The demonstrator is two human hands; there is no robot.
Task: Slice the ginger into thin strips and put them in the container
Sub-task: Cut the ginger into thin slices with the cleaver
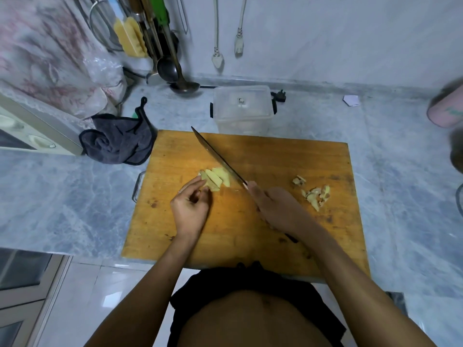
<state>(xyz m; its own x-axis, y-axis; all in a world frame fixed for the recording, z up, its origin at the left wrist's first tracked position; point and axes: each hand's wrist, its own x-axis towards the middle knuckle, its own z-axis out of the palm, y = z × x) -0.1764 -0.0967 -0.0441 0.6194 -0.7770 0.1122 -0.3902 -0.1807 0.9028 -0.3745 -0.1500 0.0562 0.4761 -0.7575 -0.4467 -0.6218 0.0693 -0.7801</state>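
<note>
The pale yellow ginger slices [212, 179], light, stiff and likely slick when cut, lie mid-board on the worn wooden chopping board [275, 156], pinched at their near ends by the left hand [191, 206], while the right hand [278, 209] wraps the long dark-bladed knife [218, 157], hiding its handle, and the clear plastic lidded container [242, 108] waits behind.

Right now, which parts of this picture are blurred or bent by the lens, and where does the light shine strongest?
In the head view, the pink thing at the right edge is smeared by blur; the wide lens bends the counter's edges; light is brightest on the cutting board near the knife; the ginger slices stay fairly sharp.
</note>
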